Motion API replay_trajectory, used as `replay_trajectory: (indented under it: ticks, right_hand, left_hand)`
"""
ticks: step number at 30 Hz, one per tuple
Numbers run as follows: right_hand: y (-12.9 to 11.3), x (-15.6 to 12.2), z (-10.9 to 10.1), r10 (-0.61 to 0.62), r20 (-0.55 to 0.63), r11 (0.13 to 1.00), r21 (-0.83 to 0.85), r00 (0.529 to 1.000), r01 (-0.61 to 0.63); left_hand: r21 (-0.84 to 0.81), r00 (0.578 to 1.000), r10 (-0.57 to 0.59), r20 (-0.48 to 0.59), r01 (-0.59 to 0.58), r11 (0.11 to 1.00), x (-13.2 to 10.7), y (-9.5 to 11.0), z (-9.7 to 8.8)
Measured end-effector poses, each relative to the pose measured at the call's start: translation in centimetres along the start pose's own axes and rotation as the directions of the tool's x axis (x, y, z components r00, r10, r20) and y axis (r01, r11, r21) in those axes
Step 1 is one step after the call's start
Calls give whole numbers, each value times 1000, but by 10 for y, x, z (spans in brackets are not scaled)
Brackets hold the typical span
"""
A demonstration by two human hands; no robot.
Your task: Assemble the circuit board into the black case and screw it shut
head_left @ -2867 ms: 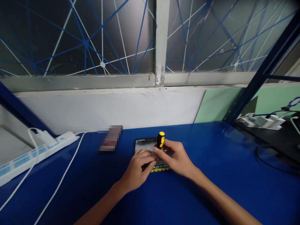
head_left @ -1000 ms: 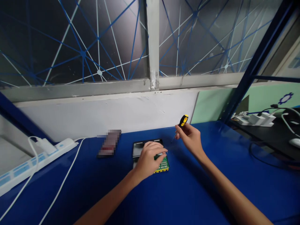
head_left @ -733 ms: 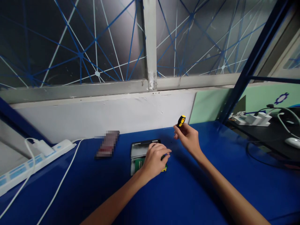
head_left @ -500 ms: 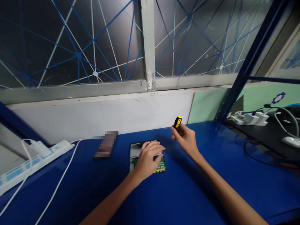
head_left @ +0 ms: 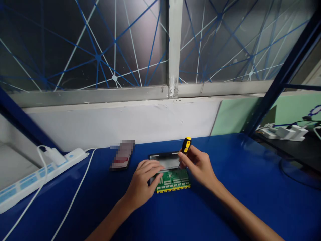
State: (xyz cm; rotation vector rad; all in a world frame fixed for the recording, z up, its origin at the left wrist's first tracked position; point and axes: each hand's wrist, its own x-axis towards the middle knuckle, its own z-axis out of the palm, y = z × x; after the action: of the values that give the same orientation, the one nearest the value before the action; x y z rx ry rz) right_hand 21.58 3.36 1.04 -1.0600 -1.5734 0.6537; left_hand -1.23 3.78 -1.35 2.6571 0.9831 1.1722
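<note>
A green circuit board (head_left: 174, 180) with a yellow front edge lies in a dark flat case (head_left: 165, 160) on the blue table (head_left: 225, 201). My left hand (head_left: 141, 184) rests flat on the board's left side, fingers stretched out. My right hand (head_left: 198, 165) is closed round a small screwdriver with a black and yellow handle (head_left: 186, 145). The screwdriver stands nearly upright over the board's far right part; its tip is hidden by my fingers.
A blurred dark object (head_left: 122, 154) lies left of the case. A white power strip (head_left: 37, 174) with a plugged charger and white cable (head_left: 72, 197) sits at the far left. More chargers (head_left: 286, 132) and a black cable lie on a dark bench at right. A window wall stands behind.
My right hand came back down and left with the screwdriver, from raised beside the case to over the board. My left hand slid to the board's left side, uncovering more of it.
</note>
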Motion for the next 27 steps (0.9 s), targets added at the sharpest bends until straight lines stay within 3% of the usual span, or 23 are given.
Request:
replay_trajectory:
  ticks: [10, 16, 27]
  right_hand:
    - [-3, 14, 47, -36, 117, 998, 54, 992, 29]
    - [-2, 13, 52, -85, 119, 994, -55, 989, 92]
    - [1, 11, 55, -73, 151, 995, -60, 986, 83]
  left_hand:
    - [-73, 993, -115, -22, 113, 991, 1, -19, -10]
    - [-115, 993, -121, -12, 119, 986, 0, -21, -2]
    - [-103, 990, -136, 30, 138, 985, -1, -17, 2]
